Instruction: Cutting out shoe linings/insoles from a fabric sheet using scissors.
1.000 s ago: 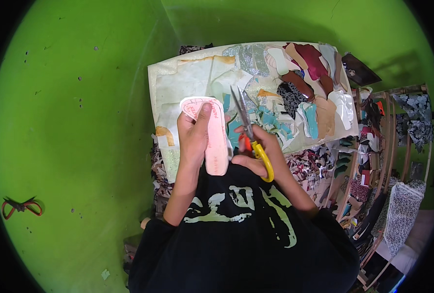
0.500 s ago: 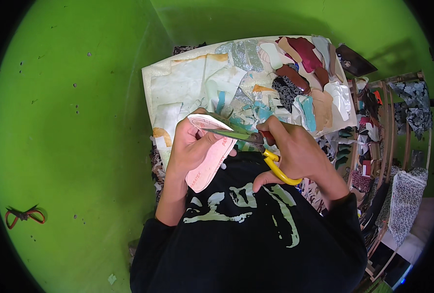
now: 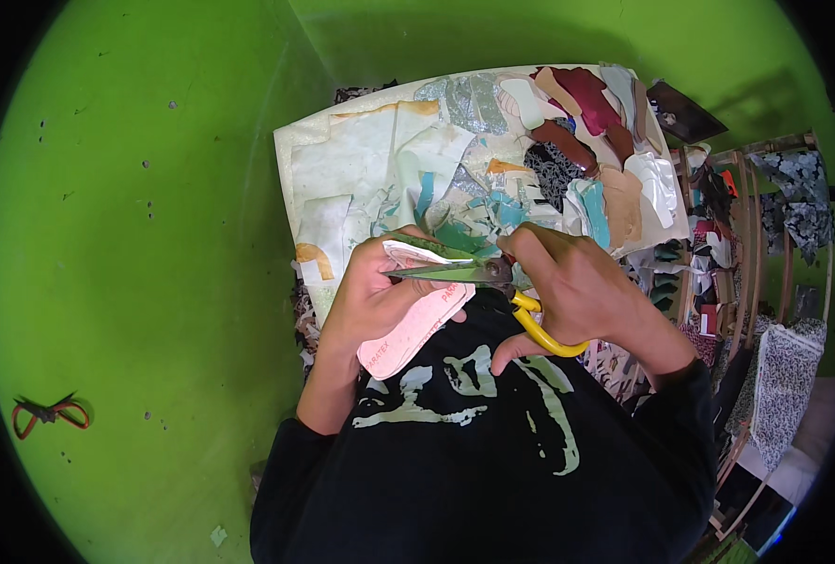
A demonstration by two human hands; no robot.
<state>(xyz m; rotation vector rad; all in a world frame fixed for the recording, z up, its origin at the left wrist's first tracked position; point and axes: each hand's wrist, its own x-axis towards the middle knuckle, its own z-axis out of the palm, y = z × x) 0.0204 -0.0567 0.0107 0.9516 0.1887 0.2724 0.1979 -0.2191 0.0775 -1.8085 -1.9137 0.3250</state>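
My left hand (image 3: 377, 293) is closed around a pale pink insole-shaped piece (image 3: 408, 340) with printing on its face. The piece is tilted, its rounded lower end pointing toward my shirt. My right hand (image 3: 568, 287) grips scissors (image 3: 527, 324) with yellow handles. Their blades are spread apart and point left, one on each side of the piece's upper end, close to my left fingers. Both hands are in the air in front of my chest, at the near edge of the table. Part of the piece is hidden behind the blades and my fingers.
A pale table (image 3: 290, 160) bears white sheets, teal scraps (image 3: 460, 235), brown and maroon cutouts (image 3: 568, 146). At the right stands a wooden rack (image 3: 751, 254) with fabric and material pieces. Red-handled scissors (image 3: 51, 414) hang on the green wall at left.
The scissor blades have spread wider around the upper end of the insole-shaped piece. The piece has shifted slightly right and down, and its angle has changed.
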